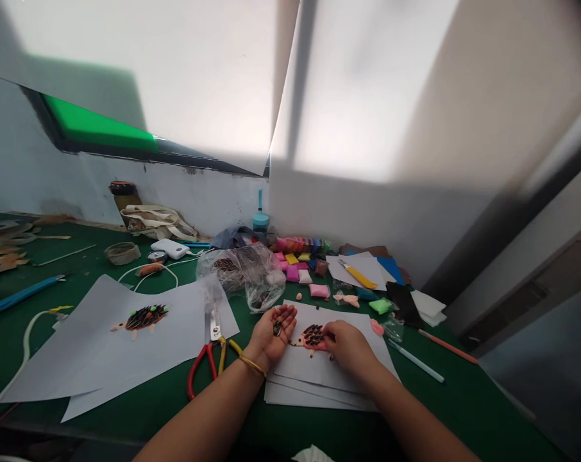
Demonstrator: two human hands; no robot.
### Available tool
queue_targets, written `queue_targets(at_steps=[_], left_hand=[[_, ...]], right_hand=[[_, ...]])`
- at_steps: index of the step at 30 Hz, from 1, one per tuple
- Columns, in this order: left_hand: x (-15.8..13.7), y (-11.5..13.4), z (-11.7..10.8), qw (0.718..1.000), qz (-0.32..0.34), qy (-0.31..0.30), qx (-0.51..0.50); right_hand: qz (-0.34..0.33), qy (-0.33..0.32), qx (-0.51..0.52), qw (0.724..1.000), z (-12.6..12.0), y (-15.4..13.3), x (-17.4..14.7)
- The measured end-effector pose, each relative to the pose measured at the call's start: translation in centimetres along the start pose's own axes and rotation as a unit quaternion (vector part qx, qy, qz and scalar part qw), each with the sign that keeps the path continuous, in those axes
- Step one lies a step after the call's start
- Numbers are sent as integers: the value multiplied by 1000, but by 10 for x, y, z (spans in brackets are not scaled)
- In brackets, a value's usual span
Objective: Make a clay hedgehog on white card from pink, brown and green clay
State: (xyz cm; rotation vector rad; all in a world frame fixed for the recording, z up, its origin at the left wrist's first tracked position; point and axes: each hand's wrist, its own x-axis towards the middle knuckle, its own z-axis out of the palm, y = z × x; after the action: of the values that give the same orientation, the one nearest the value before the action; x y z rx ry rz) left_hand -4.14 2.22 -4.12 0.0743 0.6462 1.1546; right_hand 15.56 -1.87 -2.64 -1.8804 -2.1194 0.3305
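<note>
Clay hedgehog on my paper stack

My left hand (272, 335) lies palm up, cupping dark seeds (277, 328); my right hand (349, 347) presses fingertips on the pink, seed-studded hedgehog (312, 336) atop the paper stack (319, 382). Scissors (208, 356) crowd the left edge; green table (463, 398) lies open rightward.

Near edge, middle: a stack of paper sheets (319, 378) lies on the table (463, 404).
On the stack: a clay hedgehog (312, 337), between the left hand (271, 333) and the right hand (351, 346).
In the left palm: a few seeds (277, 328).
Left of the stack: scissors (211, 353), overlapping a large sheet (102, 353).
On the large sheet: a second hedgehog (143, 317).
Behind the stack: a plastic bag (252, 273); behind that, clay packets (295, 256).
Right of the stack: a pen (415, 362).
Behind, right: a craft knife (358, 276) on paper.
</note>
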Motion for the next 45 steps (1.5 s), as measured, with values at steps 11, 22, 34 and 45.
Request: queue_targets(at_steps=[11, 22, 34, 45], left_hand=[[-1, 0, 1, 1000, -2, 1, -4], [-1, 0, 0, 1000, -7, -6, 1], [-23, -12, 18, 984, -112, -138, 10], [-27, -3, 24, 996, -70, -56, -15]], right_hand=[[15, -24, -40, 999, 3, -5, 5], [-17, -14, -11, 1000, 4, 2, 4], [-186, 88, 122, 971, -20, -45, -6], [-16, 155, 301, 941, -14, -18, -4]])
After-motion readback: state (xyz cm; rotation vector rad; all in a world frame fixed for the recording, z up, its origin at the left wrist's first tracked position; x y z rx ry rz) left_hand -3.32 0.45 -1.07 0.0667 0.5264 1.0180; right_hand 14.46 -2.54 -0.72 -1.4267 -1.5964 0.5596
